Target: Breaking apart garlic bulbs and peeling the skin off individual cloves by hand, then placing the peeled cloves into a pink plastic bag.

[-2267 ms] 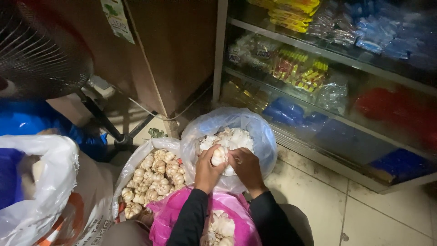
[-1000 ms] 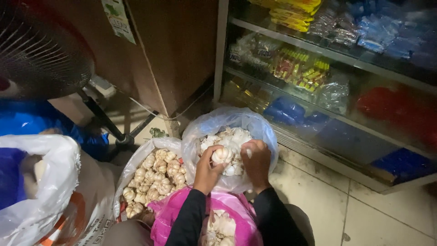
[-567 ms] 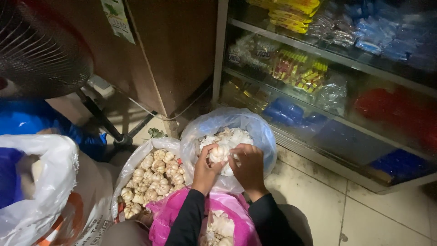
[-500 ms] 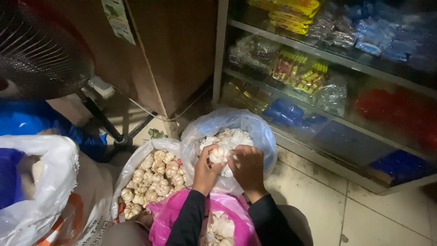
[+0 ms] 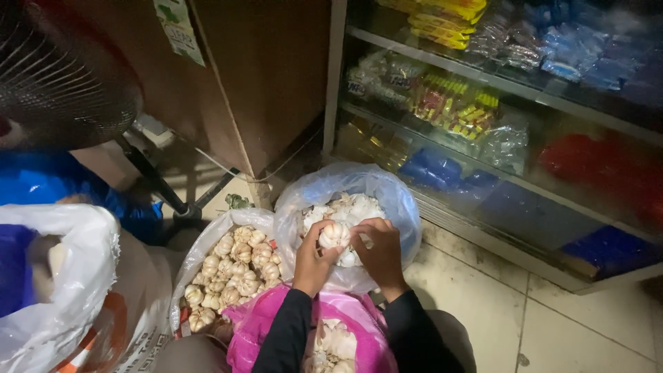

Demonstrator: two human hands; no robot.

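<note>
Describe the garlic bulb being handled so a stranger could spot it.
Below the glass shelf cabinet sits a bluish clear bag of garlic skins. Over it, the garlic bulb is pinched between both hands, unlike the loose bulbs in the neighbouring white bag.

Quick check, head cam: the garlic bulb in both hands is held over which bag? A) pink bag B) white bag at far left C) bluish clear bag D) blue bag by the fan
C: the left hand and right hand pinch the garlic bulb between them above the open mouth of the bluish clear bag, with the pink bag nearer the person.
</note>
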